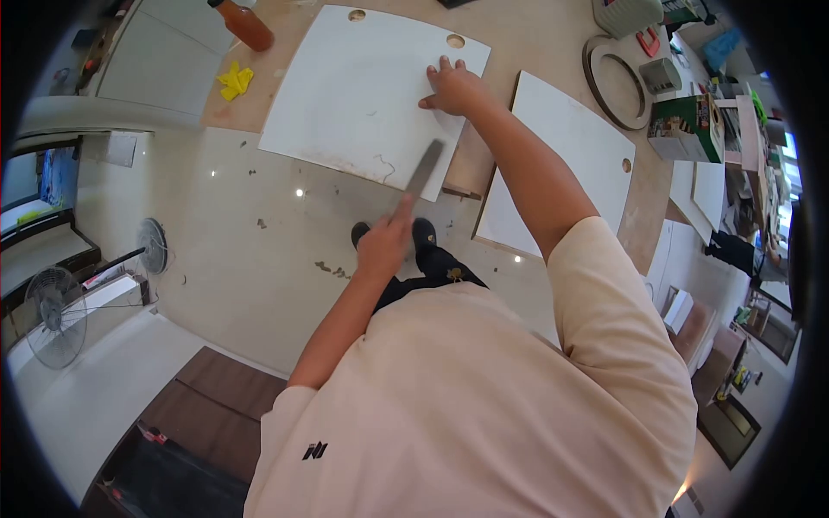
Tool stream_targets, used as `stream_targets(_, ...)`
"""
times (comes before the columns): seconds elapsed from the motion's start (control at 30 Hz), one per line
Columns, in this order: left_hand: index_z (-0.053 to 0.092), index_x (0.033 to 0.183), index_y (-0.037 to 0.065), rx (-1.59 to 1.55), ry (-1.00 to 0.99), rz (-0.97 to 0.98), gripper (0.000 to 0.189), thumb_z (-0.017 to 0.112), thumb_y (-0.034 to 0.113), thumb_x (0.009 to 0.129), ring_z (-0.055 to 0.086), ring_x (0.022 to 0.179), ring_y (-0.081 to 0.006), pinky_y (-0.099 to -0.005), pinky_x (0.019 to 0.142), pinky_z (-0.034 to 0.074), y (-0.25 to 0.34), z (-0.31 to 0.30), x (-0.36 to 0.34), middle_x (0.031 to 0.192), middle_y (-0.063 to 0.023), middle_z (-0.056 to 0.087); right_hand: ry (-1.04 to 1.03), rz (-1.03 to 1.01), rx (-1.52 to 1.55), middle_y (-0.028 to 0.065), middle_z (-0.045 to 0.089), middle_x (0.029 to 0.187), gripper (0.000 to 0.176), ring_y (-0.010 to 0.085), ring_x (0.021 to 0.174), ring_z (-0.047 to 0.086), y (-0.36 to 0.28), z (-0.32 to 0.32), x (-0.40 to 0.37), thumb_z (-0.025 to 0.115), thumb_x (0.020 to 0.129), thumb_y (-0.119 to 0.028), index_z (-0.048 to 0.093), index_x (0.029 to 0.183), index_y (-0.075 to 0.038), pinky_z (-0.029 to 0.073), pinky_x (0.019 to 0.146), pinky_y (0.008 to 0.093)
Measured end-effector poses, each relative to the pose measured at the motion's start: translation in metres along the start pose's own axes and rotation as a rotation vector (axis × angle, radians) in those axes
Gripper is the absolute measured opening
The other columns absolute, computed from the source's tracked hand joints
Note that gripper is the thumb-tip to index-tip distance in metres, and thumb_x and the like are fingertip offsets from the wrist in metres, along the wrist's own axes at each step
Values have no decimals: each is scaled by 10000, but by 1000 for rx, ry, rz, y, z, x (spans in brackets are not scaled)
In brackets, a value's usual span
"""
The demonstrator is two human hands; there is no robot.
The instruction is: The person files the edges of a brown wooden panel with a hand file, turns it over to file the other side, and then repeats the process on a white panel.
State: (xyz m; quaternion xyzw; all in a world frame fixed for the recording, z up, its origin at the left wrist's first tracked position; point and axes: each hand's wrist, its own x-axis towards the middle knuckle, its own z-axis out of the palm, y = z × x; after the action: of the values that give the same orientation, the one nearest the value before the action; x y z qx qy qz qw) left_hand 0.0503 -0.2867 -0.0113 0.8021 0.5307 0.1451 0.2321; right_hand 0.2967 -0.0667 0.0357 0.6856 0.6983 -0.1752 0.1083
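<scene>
My left hand [385, 246] is wrapped round the end of a flat metal file [424, 171], blurred by motion. The file lies across the near edge of a white board [363, 95], by its near right corner. This board has two round holes along its far side, and dusty marks show along its near edge. My right hand [453, 88] is pressed flat on the board near its right side, fingers spread, below one hole. Right of it lies a second white board [561, 168], partly behind my right forearm.
On the worktable [535, 26] are an orange bottle [246, 26], a yellow cloth [234, 81], a ring-shaped piece [617, 82] and a green box [686, 128]. Fans [56, 315] stand at left. Debris [331, 268] dots the floor. Another person [734, 250] is far right.
</scene>
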Motion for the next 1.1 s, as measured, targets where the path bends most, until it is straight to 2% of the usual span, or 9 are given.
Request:
stream_targets(0.13, 481, 1484, 283, 24, -15, -9, 489, 565, 346, 1007, 633, 653, -363, -451, 568, 541, 9, 0, 17, 805, -120, 609, -31, -41, -48, 201, 288, 1614, 814, 487, 1441, 328, 6, -7, 6, 715, 874, -505, 408, 1526, -127, 389, 1148, 493)
stream_targets(0.2, 477, 1489, 279, -1, 65, -58, 497, 569, 341, 1005, 633, 640, -358, -454, 561, 540, -15, -3, -29, 798, -119, 608, -19, -49, -49, 195, 290, 1615, 799, 491, 1436, 336, 7, -2, 3, 708, 882, -503, 414, 1521, -124, 390, 1148, 490)
stream_targets(0.3, 465, 1500, 273, 41, -58, -165, 509, 569, 332, 1005, 637, 652, -356, -458, 566, 541, -25, -23, -81, 807, -121, 613, 7, -49, -45, 194, 281, 1620, 806, 485, 1434, 343, 7, 5, 6, 708, 880, -512, 413, 1524, -127, 389, 1149, 487)
stream_targets(0.5, 501, 1478, 241, 29, -5, -12, 488, 579, 321, 1003, 636, 648, -346, -459, 564, 540, 39, 17, 17, 787, -120, 602, -13, -56, -47, 192, 309, 1608, 819, 483, 1428, 356, 6, -1, 4, 704, 872, -545, 424, 1517, -125, 389, 1148, 478)
stream_targets(0.7, 469, 1492, 232, 16, 41, -102, 506, 581, 295, 1003, 634, 651, -360, -463, 559, 537, 4, -1, -65, 784, -129, 592, -10, -58, -59, 178, 347, 1590, 805, 468, 1406, 391, 6, 0, 6, 712, 860, -557, 458, 1491, -125, 402, 1135, 486)
stream_targets(0.8, 451, 1504, 234, -16, -4, -114, 523, 584, 293, 1001, 627, 647, -364, -465, 565, 537, 8, 12, -72, 798, -132, 592, 11, -47, -42, 193, 358, 1578, 778, 460, 1402, 401, 5, 3, 6, 714, 860, -551, 491, 1463, -112, 402, 1134, 484)
stream_targets(0.9, 441, 1517, 237, -42, 70, 30, 535, 580, 297, 1004, 620, 635, -355, -462, 567, 536, 40, 34, -6, 809, -130, 592, 12, -75, -45, 232, 396, 1531, 801, 467, 1326, 482, 7, -1, 3, 704, 870, -538, 455, 1485, -90, 476, 1057, 483)
stream_targets(1.0, 443, 1516, 242, -21, 34, -7, 533, 580, 286, 1003, 621, 638, -357, -463, 569, 535, 46, 30, -1, 823, -129, 596, -33, -109, -97, 239, 378, 1543, 801, 474, 1331, 476, 6, -8, 3, 708, 868, -534, 457, 1483, -86, 469, 1066, 483)
stream_targets(1.1, 459, 1501, 254, -26, 96, -114, 506, 571, 283, 1008, 625, 647, -361, -466, 574, 536, 14, 16, -55, 821, -127, 597, -10, -109, -108, 245, 362, 1556, 813, 480, 1332, 473, 6, -6, 3, 707, 865, -540, 454, 1484, -76, 461, 1073, 484)
